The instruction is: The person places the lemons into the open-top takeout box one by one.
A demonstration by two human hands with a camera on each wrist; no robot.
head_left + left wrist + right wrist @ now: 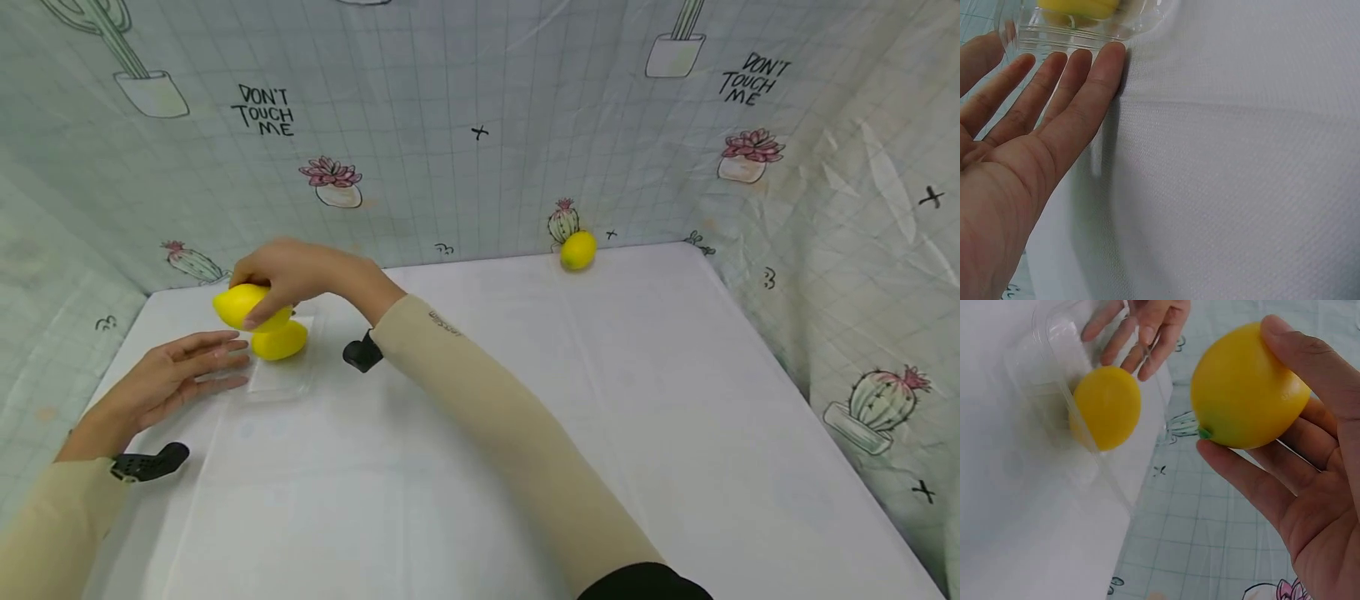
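My right hand (300,268) grips a yellow lemon (234,307) above a clear plastic container (279,385). In the right wrist view, thumb and fingers lie around this lemon, and a small green stem tip shows at one end. A second lemon (1107,407) lies inside the container. With its fingers extended, my left hand (178,375) is at the container's left side. The left wrist view has its fingertips (1109,59) at the container's ridged wall; whether they press on it I cannot tell.
A third lemon (578,251) lies at the table's back edge, right of centre, near the hanging printed cloth (480,183). White cloth (480,433) covers the table. Printed cloth also hangs along the left and right sides.
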